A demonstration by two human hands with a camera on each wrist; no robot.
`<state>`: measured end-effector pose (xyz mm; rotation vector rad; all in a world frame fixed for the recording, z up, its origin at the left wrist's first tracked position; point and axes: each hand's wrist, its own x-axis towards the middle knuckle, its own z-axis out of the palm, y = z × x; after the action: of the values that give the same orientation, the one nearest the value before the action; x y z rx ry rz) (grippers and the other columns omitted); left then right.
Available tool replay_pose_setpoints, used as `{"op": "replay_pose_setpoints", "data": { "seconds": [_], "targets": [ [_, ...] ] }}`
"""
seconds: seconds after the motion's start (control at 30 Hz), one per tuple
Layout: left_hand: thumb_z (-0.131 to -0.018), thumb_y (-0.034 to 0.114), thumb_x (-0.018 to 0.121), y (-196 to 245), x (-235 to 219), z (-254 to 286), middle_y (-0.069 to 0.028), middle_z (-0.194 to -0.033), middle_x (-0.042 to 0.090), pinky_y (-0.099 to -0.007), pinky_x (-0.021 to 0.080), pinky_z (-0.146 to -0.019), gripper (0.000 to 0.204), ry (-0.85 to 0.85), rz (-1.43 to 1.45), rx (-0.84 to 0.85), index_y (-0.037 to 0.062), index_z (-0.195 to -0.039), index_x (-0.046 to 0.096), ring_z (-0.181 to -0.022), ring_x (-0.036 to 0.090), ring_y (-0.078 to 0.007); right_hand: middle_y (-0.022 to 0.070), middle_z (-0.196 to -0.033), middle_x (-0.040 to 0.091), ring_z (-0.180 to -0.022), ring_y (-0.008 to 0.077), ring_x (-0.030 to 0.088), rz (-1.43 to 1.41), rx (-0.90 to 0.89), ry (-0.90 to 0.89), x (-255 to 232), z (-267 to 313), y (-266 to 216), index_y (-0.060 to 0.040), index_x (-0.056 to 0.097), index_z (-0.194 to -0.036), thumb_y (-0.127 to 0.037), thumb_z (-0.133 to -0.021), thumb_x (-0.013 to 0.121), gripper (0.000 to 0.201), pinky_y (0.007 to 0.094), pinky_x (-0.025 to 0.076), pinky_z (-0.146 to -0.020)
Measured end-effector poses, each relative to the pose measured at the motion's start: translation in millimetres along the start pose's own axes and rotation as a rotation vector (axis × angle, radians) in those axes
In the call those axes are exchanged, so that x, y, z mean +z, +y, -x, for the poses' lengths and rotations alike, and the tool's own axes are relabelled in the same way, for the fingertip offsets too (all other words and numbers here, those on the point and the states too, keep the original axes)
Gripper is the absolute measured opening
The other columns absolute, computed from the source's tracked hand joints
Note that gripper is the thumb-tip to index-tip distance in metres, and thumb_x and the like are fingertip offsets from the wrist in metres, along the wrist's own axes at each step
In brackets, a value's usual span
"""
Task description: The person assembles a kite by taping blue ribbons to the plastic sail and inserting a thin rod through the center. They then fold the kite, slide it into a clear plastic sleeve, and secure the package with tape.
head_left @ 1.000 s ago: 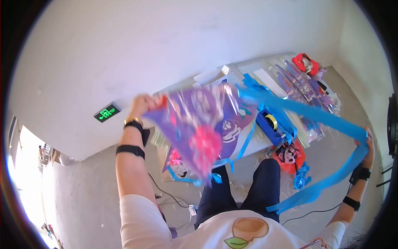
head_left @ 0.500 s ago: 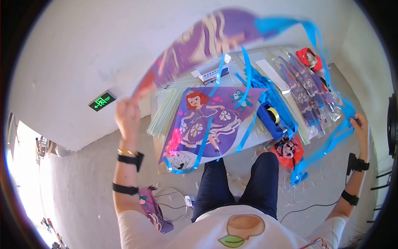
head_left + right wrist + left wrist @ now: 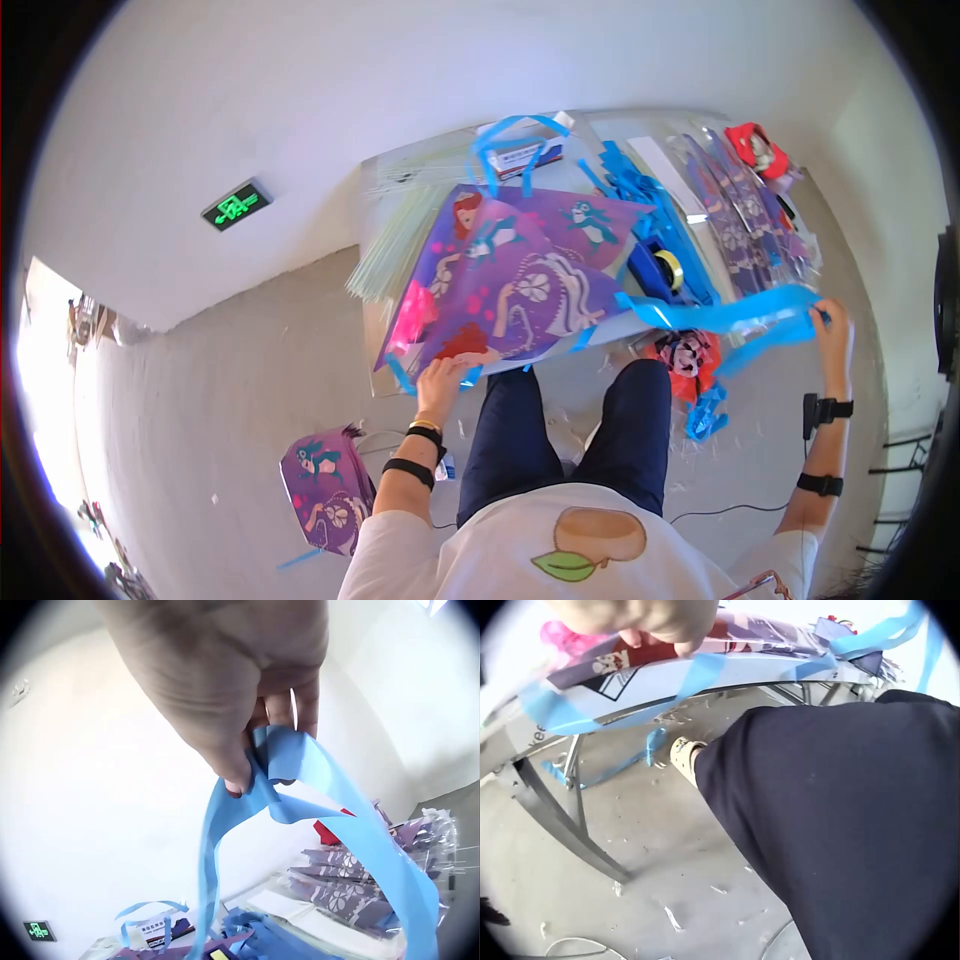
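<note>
My left hand (image 3: 438, 388) pinches the near left corner of a purple kite (image 3: 525, 300) printed with a red-haired figure. This thin kite lies over another purple kite (image 3: 597, 218) on the table, covering much of its picture. In the left wrist view, the fingertips of that hand (image 3: 649, 619) are at the table's front edge. Off to the right, my right hand (image 3: 834, 335) pinches a blue ribbon tail (image 3: 740, 312) that runs to the upper kite's right corner. The right wrist view has the ribbon (image 3: 382, 855) folded between thumb and fingers, hanging in loops.
On the table (image 3: 375, 360) are pale thin rods (image 3: 395, 250), a blue tape dispenser (image 3: 655, 268), piled blue ribbon (image 3: 635, 200) and wrapped kites (image 3: 735, 220). A pink tuft (image 3: 413, 318) lies at left. Another purple kite (image 3: 325, 490) is on the floor.
My left hand has come down from its raised position, and the kite has swung down over the one on the table. My right hand has shifted a little left and down, still with the ribbon.
</note>
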<state>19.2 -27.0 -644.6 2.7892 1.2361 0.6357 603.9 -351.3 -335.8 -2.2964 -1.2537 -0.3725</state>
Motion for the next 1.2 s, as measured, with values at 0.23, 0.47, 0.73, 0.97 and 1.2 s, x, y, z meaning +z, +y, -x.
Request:
{"op": "replay_pose_setpoints", "data": {
  "seconds": [0.23,0.47,0.73,0.97,1.2],
  "targets": [
    [-0.089,0.023,0.069,-29,-32,-24,-0.01,-0.105,0.063,-0.0461,0.043,-0.093,0.022,0.173,0.172,-0.1,0.0097,-0.106,0.067,-0.106,0.059,-0.0328,0.0135,-0.087,0.061,-0.08,0.0259,0.062,-0.022,-0.058,-0.103,32,-2,-27,0.0022,0.059,-0.093,-0.001,-0.087,0.067,0.01,0.0339,0.048,-0.074],
    [-0.085,0.037,0.075,-127,-28,-6,-0.0161,-0.121,0.058,-0.049,0.041,-0.101,0.042,-0.056,-0.128,-0.993,0.0079,-0.113,0.064,-0.123,0.049,-0.0356,0.0136,-0.089,0.06,-0.082,0.0275,0.061,-0.058,-0.055,-0.145,50,-4,-39,0.0025,0.058,-0.093,0.001,-0.086,0.066,0.011,0.0349,0.047,-0.074],
    [-0.081,0.042,0.078,-152,-15,-16,-0.0113,-0.119,0.063,-0.0511,0.039,-0.102,0.035,-0.285,0.049,-0.986,0.0126,-0.097,0.07,-0.118,0.057,-0.0331,0.0121,-0.088,0.06,-0.081,0.0257,0.06,-0.085,-0.043,-0.144,58,-2,-52,0.002,0.059,-0.094,0.002,-0.086,0.067,0.011,0.0347,0.047,-0.074],
    [-0.082,0.042,0.078,-162,-16,-15,-0.009,-0.115,0.067,-0.0527,0.039,-0.103,0.031,-0.241,-0.039,-1.128,0.0157,-0.096,0.073,-0.117,0.061,-0.0325,0.0127,-0.088,0.061,-0.081,0.0273,0.061,-0.109,-0.084,-0.137,69,-4,-46,0.0028,0.06,-0.093,0.002,-0.086,0.065,0.009,0.0355,0.049,-0.073],
    [-0.082,0.045,0.077,-168,-19,-16,-0.0067,-0.114,0.07,-0.0538,0.038,-0.104,0.029,-0.224,-0.032,-1.118,0.0189,-0.096,0.078,-0.114,0.063,-0.0286,0.0132,-0.088,0.061,-0.08,0.0278,0.061,-0.116,-0.054,-0.14,68,-4,-57,0.0027,0.06,-0.093,0.002,-0.086,0.065,0.009,0.0361,0.048,-0.073]
  ]
}}
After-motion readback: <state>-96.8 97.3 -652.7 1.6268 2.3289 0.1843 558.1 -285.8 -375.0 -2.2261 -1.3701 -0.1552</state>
